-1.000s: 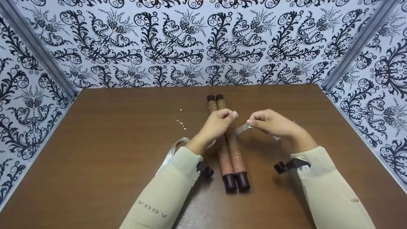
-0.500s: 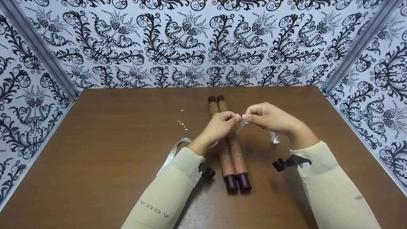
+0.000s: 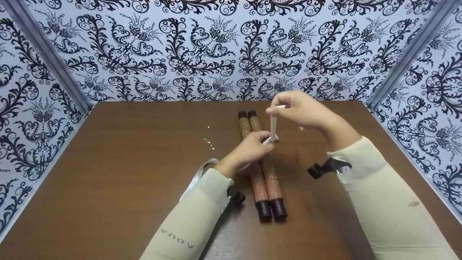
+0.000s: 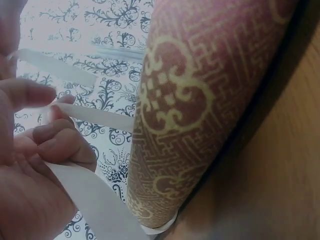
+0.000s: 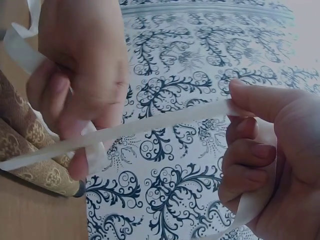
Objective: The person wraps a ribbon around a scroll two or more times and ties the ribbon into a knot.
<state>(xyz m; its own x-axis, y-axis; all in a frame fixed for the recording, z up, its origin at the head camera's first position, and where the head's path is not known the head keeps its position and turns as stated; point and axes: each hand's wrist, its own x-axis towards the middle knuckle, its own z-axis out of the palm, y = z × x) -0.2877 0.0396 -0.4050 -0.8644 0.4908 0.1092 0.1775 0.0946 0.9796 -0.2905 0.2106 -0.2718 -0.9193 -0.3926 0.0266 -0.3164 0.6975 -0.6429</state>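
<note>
Two long rolls in patterned brown-to-pink covering, with dark end caps, lie side by side on the table. My left hand is over their middle, pinching a white ribbon that trails past the wrist; a folded bit of ribbon sticks out at its fingertips. Higher and to the right, my right hand pinches a ribbon length between thumb and forefinger. This length runs taut downward past the left fingertips to the rolls. More ribbon hangs out of the right hand's curled fingers in the right wrist view.
Several tiny white scraps lie on the brown table left of the rolls. A ribbon loop rests beside the left forearm. Patterned panels close off the back and both sides.
My right hand has risen, drawing its ribbon length from a slanted position to upright. My left hand has shifted slightly down and right, still pinching ribbon. The rolls stay in place.
</note>
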